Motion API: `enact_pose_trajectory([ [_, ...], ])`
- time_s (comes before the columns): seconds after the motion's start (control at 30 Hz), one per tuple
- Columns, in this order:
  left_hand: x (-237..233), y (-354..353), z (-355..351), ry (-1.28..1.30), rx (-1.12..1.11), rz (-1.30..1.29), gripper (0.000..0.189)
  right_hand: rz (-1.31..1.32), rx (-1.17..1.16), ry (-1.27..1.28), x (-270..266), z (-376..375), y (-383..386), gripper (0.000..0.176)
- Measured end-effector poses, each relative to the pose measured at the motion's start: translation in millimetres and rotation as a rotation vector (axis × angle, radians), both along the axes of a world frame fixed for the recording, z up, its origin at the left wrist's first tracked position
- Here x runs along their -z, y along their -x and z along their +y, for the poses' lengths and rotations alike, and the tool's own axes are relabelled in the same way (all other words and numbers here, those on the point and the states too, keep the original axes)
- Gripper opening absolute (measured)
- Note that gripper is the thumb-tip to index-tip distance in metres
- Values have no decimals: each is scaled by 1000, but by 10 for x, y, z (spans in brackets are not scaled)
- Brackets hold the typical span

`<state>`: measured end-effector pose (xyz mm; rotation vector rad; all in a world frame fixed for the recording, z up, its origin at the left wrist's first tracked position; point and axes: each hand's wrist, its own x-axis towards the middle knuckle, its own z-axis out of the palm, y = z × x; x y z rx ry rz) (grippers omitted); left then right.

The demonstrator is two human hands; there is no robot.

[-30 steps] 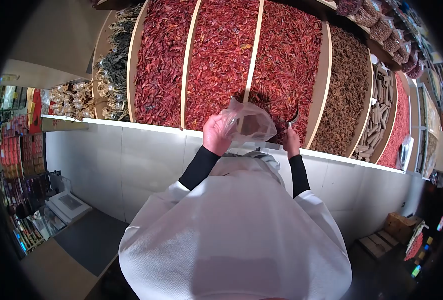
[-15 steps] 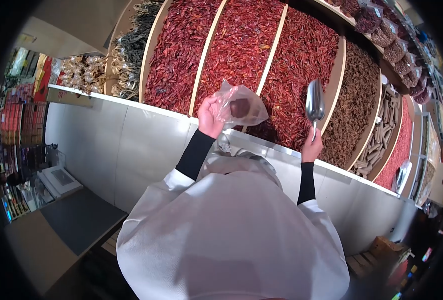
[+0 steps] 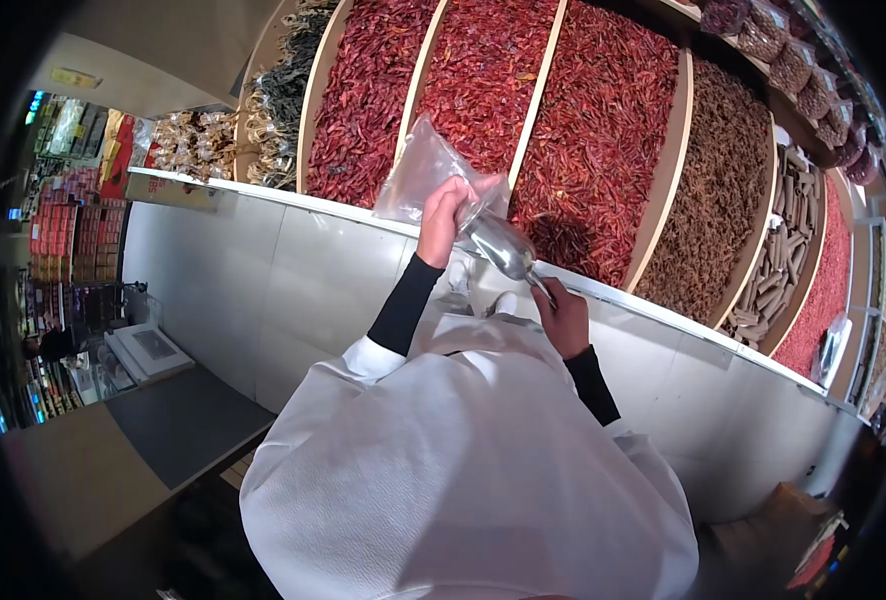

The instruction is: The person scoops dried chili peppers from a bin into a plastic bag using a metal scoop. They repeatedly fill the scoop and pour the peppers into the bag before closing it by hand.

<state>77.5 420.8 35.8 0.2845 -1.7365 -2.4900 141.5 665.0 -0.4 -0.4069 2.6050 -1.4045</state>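
My left hand (image 3: 448, 215) grips a clear plastic bag (image 3: 415, 180) near its opening, above the front edge of the dried red chili bins. The handle of a metal scoop (image 3: 501, 245) is in my right hand (image 3: 565, 318), just in front of that edge. The scoop's tip points up and left and meets the bag's opening beside my left fingers; whether it is inside is hard to tell. Dried red chilies (image 3: 593, 130) fill the wide compartments behind both hands.
Right of the chilies are brown spices (image 3: 713, 190), bark-like sticks (image 3: 783, 260) and pink grains (image 3: 828, 290). A white ledge (image 3: 303, 203) runs along the bins. At lower left stands a table (image 3: 178, 425). Packed bags (image 3: 791, 68) line the upper right.
My right hand and the scoop have moved left and down, from over the chilies to the bag. The bag now spreads to the left of my left hand instead of the right.
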Motion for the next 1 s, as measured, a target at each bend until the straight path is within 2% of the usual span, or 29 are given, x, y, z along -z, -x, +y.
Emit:
enact_pose_trajectory([
  [0.07, -35, -102, -32, 160, 113, 61, 24, 89, -4, -63, 10, -109, -27, 19],
  [0.17, -117, -258, -150, 151, 246, 3, 24, 71, 1, -126, 47, -337, -6, 19],
  [0.2, -251, -310, -195, 240, 244, -74, 24, 14, 10, -84, 59, -437, 19, 21],
  [0.23, -253, -341, -277, 244, 241, -75, 24, 14, 7, -81, 92, -523, 40, 21],
  [0.27, -249, -352, -375, 230, 209, -62, 23, -78, 27, 28, 142, -610, 70, 22],
  [0.3, -231, -348, -492, 215, 177, -49, 23, -169, 46, 135, 188, -701, 106, 24],
  [0.37, -33, -298, -771, 174, 168, -9, 22, -229, 33, 174, 260, -862, 191, 24],
  [0.43, 33, -232, -1007, 16, 34, -26, 19, -291, 22, 207, 260, -1035, 260, 25],
  [0.5, 68, -156, -1272, 0, 24, -66, 19, -115, -13, 56, 189, -1234, 350, 24],
  [0.53, 101, -91, -1360, -71, -60, -39, 20, -83, -33, -92, 83, -1326, 396, 23],
  [0.57, 153, -31, -1473, -142, -141, -13, 20, -82, -31, -96, 61, -1423, 448, 23],
  [0.63, 296, 65, -1831, -218, -58, -57, 19, 79, -38, -204, 46, -1589, 521, 22],
  [0.73, 367, 254, -2084, -435, -290, -47, 18, 116, 18, -213, -14, -1823, 608, 18],
  [0.83, 354, 406, -2362, -460, -252, -34, 17, 159, 90, -223, -61, -2018, 631, 15],
  [0.87, 340, 452, -2433, -457, -200, 33, 17, 88, 138, -115, -9, -2042, 624, 15],
  [0.93, 407, 544, -2576, -447, -216, -43, 18, -1, 249, 72, 88, -2097, 575, 21],
  [0.97, 447, 585, -2598, -427, -248, -111, 18, -4, 266, 59, 166, -2082, 535, 21],
  [1.0, 458, 624, -2579, -438, -234, -121, 18, -119, 323, 49, 209, -2061, 507, 25],
])
